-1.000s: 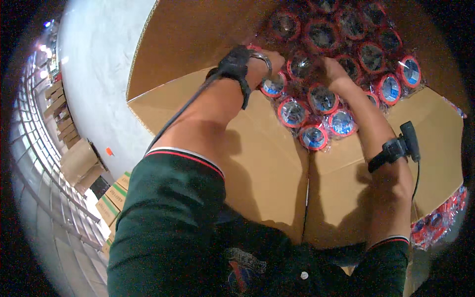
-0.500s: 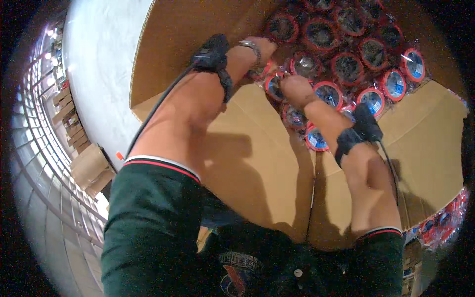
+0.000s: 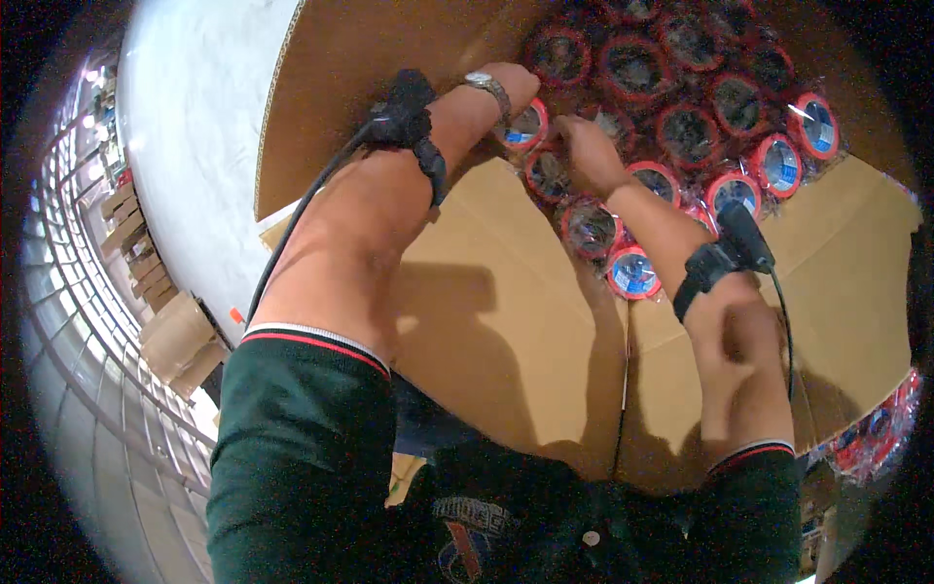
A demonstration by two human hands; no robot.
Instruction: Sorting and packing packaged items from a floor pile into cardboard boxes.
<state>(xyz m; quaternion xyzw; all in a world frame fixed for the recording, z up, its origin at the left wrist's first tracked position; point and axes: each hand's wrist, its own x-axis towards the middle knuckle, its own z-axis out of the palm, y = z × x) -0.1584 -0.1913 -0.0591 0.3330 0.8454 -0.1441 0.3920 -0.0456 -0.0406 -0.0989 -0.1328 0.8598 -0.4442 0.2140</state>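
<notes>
Red-rimmed rolls of tape [image 3: 686, 134] in clear plastic film stand packed in rows inside an open cardboard box [image 3: 350, 88]. My left hand [image 3: 514, 84], a watch on its wrist, reaches to the box's left side, just above a roll with a blue label inside its ring [image 3: 526, 125]. Its fingers are mostly hidden. Close by on the right, my right hand [image 3: 592, 156] is over the rolls, its fingers curled together at the film. Whether anything is pinched in them is too small to make out. Below the hands, another roll [image 3: 632, 273] lies at the near edge of the group.
Wide cardboard flaps [image 3: 467, 292] fold out toward me. Dark straps with cabled devices [image 3: 404, 107] sit on both forearms. More wrapped red rolls [image 3: 871, 438] are outside the box at the lower right. Brown cartons [image 3: 180, 336] stand on the left, past a pale floor [image 3: 190, 127].
My right hand has shifted slightly up and away from the near rolls. The blue-labelled roll beside my left hand shows more plainly, and the nearest rolls have moved slightly right.
</notes>
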